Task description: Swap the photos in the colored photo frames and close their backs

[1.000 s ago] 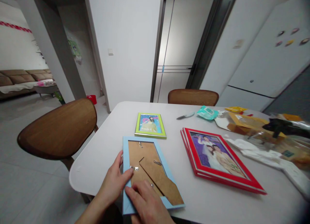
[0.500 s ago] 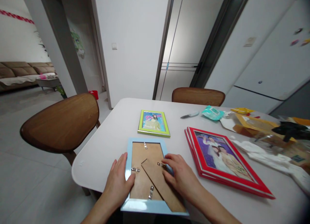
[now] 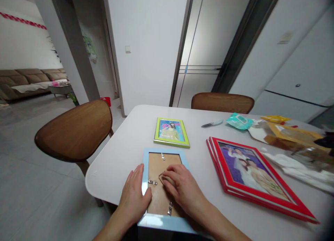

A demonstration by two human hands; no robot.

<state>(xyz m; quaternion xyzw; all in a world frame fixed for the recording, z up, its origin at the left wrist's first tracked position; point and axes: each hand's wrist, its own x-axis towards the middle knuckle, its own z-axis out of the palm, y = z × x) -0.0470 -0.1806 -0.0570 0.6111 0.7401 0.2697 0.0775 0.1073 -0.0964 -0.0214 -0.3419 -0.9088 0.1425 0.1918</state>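
A light-blue picture frame (image 3: 159, 220) lies face down at the table's near edge, its brown backing board (image 3: 153, 202) showing. Metal turn clips (image 3: 170, 208) sit along the board's sides. My left hand (image 3: 134, 195) holds the frame's left side, fingers along the rim and thumb over the backing. Over the middle of the board, the curled fingers of my right hand (image 3: 182, 187) are on the top end of the frame's stand leg (image 3: 161, 177); most of the leg is hidden under that hand. Beyond lies a lime-green picture frame (image 3: 172, 132), photo side up.
Stacked red picture frames (image 3: 257, 171) lie to the right. Farther back are a knife (image 3: 212, 123), a teal packet (image 3: 239, 121), a yellow packet (image 3: 276, 119), and brown packaging (image 3: 294, 135). Brown chairs (image 3: 75, 129) stand at the left and far sides of the white table (image 3: 117, 157).
My right hand has moved from the blue frame's right-hand clip in and leftward to the top of the stand leg. My left hand keeps its place. The view has turned slightly right.
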